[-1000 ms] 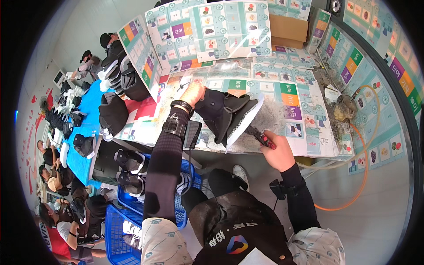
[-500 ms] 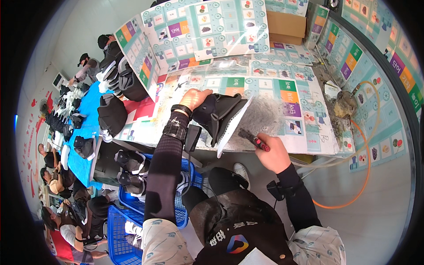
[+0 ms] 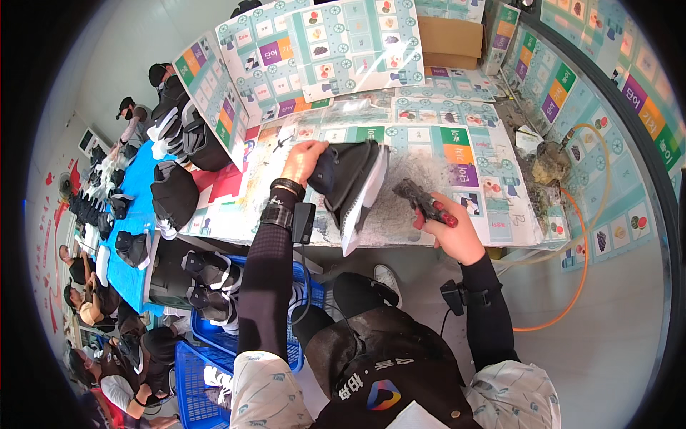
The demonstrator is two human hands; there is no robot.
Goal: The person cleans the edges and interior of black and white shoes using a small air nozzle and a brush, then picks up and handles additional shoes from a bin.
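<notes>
My left hand (image 3: pixel 304 163) grips a black shoe (image 3: pixel 346 171) by its upper, above the near part of the covered table. The shoe's white sole (image 3: pixel 366 204) faces right, toward my other hand. In my right hand (image 3: pixel 461 232), closed around it, is a dark-headed tool with red handles that looks like pliers (image 3: pixel 425 204). Its head points up and left, with a gap between it and the sole. My right palm hides part of the handles.
Printed boards (image 3: pixel 361 50) stand behind the table (image 3: pixel 500 214), whose covering has a dark smudge. At left, black shoes (image 3: pixel 174 193) sit near a blue-covered bench (image 3: pixel 136 268) and in blue crates (image 3: pixel 204 390). An orange hose (image 3: pixel 582 286) hangs at right. Other people work at far left.
The shoe has turned, and its sole now stands more upright. My right hand has shifted slightly right, turning the tool so both red handles show, farther from the sole.
</notes>
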